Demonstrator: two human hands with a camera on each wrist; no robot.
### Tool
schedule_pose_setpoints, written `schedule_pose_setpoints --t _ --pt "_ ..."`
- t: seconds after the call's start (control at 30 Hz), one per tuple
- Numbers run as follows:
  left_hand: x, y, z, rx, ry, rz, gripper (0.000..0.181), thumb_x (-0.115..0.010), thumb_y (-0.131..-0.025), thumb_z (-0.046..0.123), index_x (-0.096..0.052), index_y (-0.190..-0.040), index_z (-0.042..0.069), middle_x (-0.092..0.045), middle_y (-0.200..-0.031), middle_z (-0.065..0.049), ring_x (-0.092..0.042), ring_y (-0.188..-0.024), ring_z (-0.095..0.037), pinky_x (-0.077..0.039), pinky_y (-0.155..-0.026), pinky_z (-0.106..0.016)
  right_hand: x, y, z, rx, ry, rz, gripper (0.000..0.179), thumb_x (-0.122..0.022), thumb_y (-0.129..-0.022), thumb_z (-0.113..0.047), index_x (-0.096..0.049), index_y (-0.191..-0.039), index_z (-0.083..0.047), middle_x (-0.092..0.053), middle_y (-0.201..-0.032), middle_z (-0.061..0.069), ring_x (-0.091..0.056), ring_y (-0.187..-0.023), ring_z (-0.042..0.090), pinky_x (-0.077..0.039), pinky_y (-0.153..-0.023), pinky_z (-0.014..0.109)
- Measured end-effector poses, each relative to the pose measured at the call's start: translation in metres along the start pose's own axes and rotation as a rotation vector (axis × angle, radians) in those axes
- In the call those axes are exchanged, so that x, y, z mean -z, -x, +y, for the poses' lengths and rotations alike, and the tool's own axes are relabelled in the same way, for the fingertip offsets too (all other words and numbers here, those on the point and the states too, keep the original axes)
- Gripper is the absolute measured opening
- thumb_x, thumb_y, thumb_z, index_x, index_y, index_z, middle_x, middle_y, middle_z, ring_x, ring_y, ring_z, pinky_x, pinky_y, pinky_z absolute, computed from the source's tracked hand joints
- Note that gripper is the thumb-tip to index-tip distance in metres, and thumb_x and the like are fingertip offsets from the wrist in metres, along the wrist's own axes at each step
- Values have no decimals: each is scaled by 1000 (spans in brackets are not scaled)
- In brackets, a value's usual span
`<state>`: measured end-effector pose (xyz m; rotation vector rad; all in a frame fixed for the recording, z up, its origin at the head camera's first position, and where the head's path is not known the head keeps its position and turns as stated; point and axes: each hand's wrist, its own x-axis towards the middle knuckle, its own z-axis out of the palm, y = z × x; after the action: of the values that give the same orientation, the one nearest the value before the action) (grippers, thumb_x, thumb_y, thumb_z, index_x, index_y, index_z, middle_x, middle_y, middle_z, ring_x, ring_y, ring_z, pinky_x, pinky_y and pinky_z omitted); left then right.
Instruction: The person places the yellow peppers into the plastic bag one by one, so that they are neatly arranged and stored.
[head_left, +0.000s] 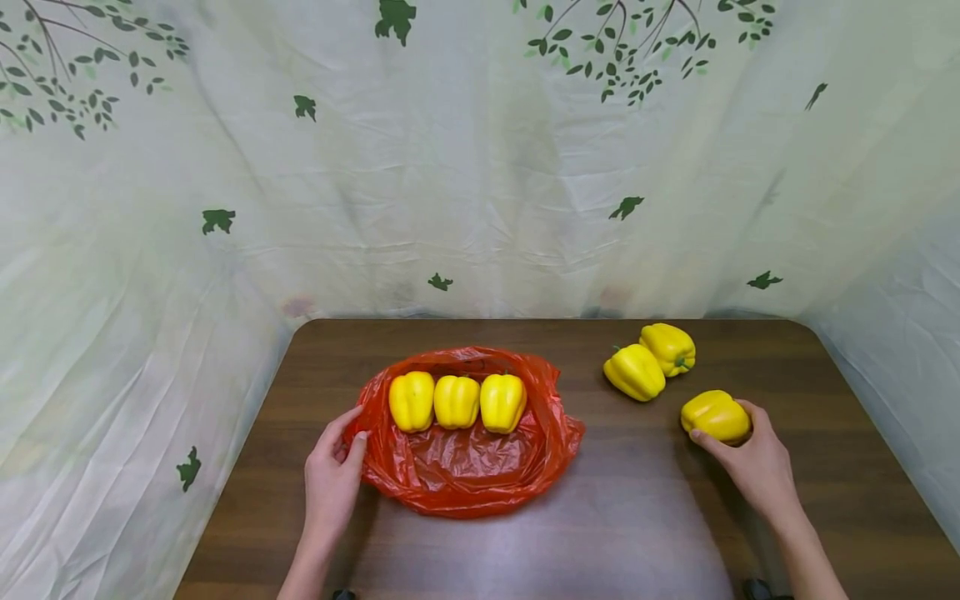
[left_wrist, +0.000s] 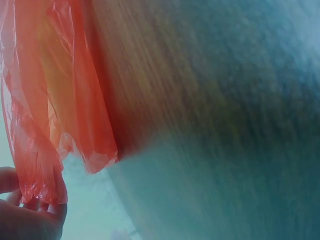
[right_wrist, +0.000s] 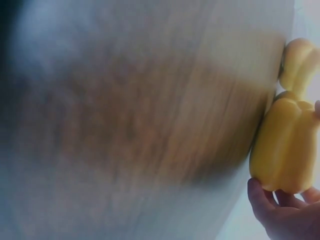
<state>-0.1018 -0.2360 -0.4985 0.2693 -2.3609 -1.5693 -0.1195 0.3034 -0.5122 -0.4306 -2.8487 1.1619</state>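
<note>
A: Left end?
B: Red bag (head_left: 468, 498) pinched at the rim by left hand (head_left: 332, 479); three yellow peppers (head_left: 457, 402) contained, right of that pinch
A: Then?
B: Loose pepper pair (head_left: 634, 372) seen beyond and left of right hand (head_left: 759, 468), by which single pepper (head_left: 716, 415) is grasped

The bag (head_left: 480, 462) looks like thin, glossy, crinkled plastic, the peppers (head_left: 412, 402) smooth and shiny, the tabletop (head_left: 600, 533) wood-grained with a soft sheen.

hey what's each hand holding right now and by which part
The left hand pinches the red plastic bag at its left edge; the right hand grips a yellow pepper by its near side and right end.
</note>
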Motion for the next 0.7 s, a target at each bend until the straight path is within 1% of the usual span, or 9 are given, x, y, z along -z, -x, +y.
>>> schedule_pose_setpoints --t 0.17,0.37,0.53,0.7 --pt "0 0 -1 -10 7 3 37 -60 -98 9 -60 -134 17 -58 -134 -6 -60 -110 -23 -50 -80 -12 -2 4 -2 3 0 6 97 -72 -84 -54 -26 -148 3 -43 -135 33 -48 -108 45 -41 -82 56" --pt "0 -1 0 -13 3 4 36 -60 -98 9 -61 -133 17 -59 -133 -6 -60 -108 -22 -50 -80 -13 -5 7 -6 32 -10 18 96 -73 -84 -53 -28 -148 2 -45 -135 32 -49 -107 44 -41 -81 55" --pt "0 -1 0 -3 -11 6 36 -60 -98 9 -61 -134 16 -59 -133 -6 -60 -108 -22 -50 -80 -12 -7 10 -15 55 -17 31 95 -74 -83 -53 -30 -148 0 -46 -135 30 -50 -107 42 -42 -81 54" --pt "1 0 1 22 -4 -8 37 -60 -98 9 -59 -135 16 -58 -135 -6 -59 -111 -23 -49 -80 -12 -8 14 -27 80 -32 36 94 -75 -82 -53 -31 -148 -2 -47 -135 28 -51 -106 40 -43 -80 52"
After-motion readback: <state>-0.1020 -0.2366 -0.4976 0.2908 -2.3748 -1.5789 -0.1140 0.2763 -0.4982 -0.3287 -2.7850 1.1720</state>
